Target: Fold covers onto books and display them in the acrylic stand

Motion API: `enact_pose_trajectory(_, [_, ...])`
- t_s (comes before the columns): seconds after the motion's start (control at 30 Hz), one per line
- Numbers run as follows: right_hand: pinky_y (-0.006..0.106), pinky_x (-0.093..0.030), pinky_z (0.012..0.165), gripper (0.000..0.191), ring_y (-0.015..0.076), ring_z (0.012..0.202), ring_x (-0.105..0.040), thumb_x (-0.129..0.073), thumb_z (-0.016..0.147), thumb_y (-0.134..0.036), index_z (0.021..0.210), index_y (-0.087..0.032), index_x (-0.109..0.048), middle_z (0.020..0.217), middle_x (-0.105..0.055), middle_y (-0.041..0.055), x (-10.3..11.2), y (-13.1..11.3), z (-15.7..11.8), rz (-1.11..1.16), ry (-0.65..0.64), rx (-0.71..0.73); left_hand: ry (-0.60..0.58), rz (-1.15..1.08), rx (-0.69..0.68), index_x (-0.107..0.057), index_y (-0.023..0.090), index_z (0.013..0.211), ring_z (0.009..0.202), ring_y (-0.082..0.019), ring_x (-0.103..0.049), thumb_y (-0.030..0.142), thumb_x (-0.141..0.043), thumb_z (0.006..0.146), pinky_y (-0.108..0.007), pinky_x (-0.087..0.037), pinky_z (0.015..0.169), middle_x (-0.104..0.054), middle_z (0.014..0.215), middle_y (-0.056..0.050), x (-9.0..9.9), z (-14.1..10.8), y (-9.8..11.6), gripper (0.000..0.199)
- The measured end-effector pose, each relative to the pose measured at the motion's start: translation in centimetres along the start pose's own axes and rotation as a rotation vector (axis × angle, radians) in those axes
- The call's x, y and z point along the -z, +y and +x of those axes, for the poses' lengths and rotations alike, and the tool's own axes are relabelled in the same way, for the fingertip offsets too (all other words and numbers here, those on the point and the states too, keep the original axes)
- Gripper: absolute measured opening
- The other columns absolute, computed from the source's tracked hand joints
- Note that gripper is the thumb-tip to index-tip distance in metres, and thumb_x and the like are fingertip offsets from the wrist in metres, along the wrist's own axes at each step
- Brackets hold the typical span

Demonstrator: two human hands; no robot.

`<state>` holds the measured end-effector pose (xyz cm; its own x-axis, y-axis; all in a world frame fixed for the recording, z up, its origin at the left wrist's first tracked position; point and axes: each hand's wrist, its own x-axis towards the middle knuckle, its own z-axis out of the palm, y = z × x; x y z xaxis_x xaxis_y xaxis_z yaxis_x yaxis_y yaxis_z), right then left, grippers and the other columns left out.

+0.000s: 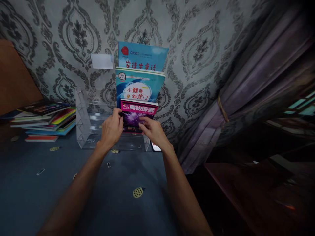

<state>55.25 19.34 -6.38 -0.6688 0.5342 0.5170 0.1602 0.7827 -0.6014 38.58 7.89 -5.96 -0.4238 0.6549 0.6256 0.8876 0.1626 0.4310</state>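
Note:
A clear acrylic tiered rack (82, 124) stands on the table against the wall. Three books lean in its right half, one behind another: a light-blue book (144, 55) at the back, a teal book (140, 83) in the middle, and a pink and purple book (133, 114) in front. My left hand (112, 126) grips the left edge of the front book, its thumb side against the cover. On the lower right of the same cover, my right hand (154, 129) has its thumb and forefinger curled in at the edge.
A stack of books (49, 119) lies left of the rack, near a brown panel (17, 75). A phone-like object with a lit screen (156, 147) sits by the rack's right foot. A tied purple curtain (209, 121) hangs at the right. Pineapple prints mark the blue tablecloth (118, 203).

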Motion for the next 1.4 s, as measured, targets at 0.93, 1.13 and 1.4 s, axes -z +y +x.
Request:
enact_pose_trajectory(0.93, [0.028,-0.052,0.056,0.027,0.0197,0.058,-0.071,-0.055,0.093,-0.03,0.11,-0.017,-0.071,0.08,-0.077,0.0049,-0.2,-1.5,0.1,0.018,-0.18,0.016,0.435,-0.282,-0.32,-0.058,0.021,0.103,0.059,-0.009,-0.059,0.02,-0.047,0.1,-0.022,-0.041,0.061,-0.063,0.07,0.005,2.4,-1.1,1.8,0.012])
enact_pose_trajectory(1.13, [0.029,-0.05,0.062,0.032,0.0227,0.068,-0.074,-0.054,0.096,-0.031,0.119,-0.016,-0.071,0.077,-0.077,0.0048,-0.1,-2.0,0.1,-0.153,-0.355,-0.008,0.53,-0.172,-0.209,-0.059,0.021,0.108,0.057,-0.01,-0.058,0.028,-0.048,0.101,-0.022,-0.044,0.062,-0.061,0.069,0.006,5.8,-0.4,-4.6,0.015])
enact_pose_trajectory(1.4, [0.031,-0.054,0.075,0.036,0.0263,0.094,-0.075,-0.051,0.099,-0.032,0.125,-0.016,-0.07,0.113,-0.078,0.0118,-0.8,-3.0,-0.1,-0.264,-0.472,0.021,0.199,0.489,0.395,-0.05,0.006,0.134,0.128,-0.035,-0.056,0.024,-0.043,0.094,-0.049,-0.043,0.108,-0.063,0.133,-0.023,11.3,3.3,-21.5,0.045])
